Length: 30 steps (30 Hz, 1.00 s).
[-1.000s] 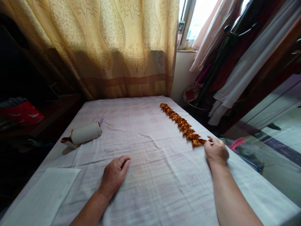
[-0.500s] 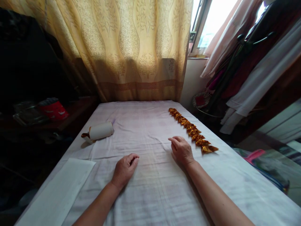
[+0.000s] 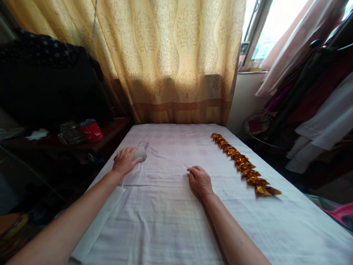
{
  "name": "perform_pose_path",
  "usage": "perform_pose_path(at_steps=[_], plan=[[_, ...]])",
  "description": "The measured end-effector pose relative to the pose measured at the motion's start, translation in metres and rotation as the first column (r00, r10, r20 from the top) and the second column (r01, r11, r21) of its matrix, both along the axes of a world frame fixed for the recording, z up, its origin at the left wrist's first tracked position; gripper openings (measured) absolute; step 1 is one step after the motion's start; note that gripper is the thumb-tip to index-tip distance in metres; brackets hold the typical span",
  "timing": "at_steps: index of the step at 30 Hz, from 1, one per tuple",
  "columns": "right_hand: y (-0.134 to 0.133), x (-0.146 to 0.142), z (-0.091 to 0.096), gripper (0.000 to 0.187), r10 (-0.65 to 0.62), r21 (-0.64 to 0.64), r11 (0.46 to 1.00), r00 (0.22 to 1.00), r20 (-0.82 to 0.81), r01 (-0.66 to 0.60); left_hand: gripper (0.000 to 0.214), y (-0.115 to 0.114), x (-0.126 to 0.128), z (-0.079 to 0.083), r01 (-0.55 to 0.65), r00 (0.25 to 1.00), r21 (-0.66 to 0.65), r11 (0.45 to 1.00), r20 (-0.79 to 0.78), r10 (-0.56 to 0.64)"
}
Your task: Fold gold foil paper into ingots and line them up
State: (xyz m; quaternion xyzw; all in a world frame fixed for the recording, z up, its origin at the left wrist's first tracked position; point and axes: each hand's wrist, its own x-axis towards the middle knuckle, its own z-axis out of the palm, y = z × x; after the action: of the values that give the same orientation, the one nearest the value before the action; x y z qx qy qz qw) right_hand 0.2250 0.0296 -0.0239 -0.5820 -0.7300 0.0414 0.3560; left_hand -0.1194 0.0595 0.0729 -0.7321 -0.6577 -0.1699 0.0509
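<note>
My left hand (image 3: 124,159) reaches out to the far left and lies over a pale paper roll (image 3: 141,154), fingers across its top and thumb along the near side. Only the roll's right end shows; the rest is under my hand. My right hand (image 3: 200,181) rests near the middle of the cloth, fingers curled together, and nothing shows in it. To its right a slanting row of folded shiny gold foil pieces (image 3: 244,163) overlaps one another. A flat white sheet (image 3: 103,217) lies at the left edge, partly behind my left forearm.
A pale checked cloth (image 3: 165,217) covers the surface. On a dark side table at left stand a glass jug (image 3: 71,133) and a red container (image 3: 92,130). A yellow curtain (image 3: 171,55) hangs behind; clothes (image 3: 320,125) hang at right.
My left hand has moved forward and left from the cloth onto the paper roll. My right hand stays curled on the cloth, now farther from the foil row. The view has turned left.
</note>
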Motion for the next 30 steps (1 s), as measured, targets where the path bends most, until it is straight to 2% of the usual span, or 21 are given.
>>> perform_pose_path(at_steps=[4,9,16,25,30], plan=[[-0.002,0.006,-0.004,0.028,-0.013,-0.052,0.999,0.992,-0.127,0.006,0.064,0.026,-0.033,0.002,-0.104,0.987,-0.098,0.99,-0.131,0.09],[-0.001,0.009,-0.005,0.029,0.01,-0.073,0.997,0.975,-0.221,-0.026,0.063,0.031,-0.05,-0.007,-0.184,0.965,-0.197,0.963,-0.224,0.138],[0.0,0.01,-0.005,0.029,0.016,-0.068,0.997,0.958,-0.287,-0.038,0.055,0.029,-0.05,-0.005,-0.184,0.953,-0.208,0.961,-0.275,0.124],[0.002,0.012,-0.007,0.029,0.022,-0.086,0.995,0.955,-0.297,-0.05,0.047,0.031,-0.053,-0.012,-0.147,0.964,-0.188,0.971,-0.249,0.097],[0.002,0.011,-0.007,0.029,0.016,-0.086,0.995,0.946,-0.324,-0.046,0.046,0.025,-0.044,0.004,-0.104,0.973,-0.149,0.983,-0.22,0.069]])
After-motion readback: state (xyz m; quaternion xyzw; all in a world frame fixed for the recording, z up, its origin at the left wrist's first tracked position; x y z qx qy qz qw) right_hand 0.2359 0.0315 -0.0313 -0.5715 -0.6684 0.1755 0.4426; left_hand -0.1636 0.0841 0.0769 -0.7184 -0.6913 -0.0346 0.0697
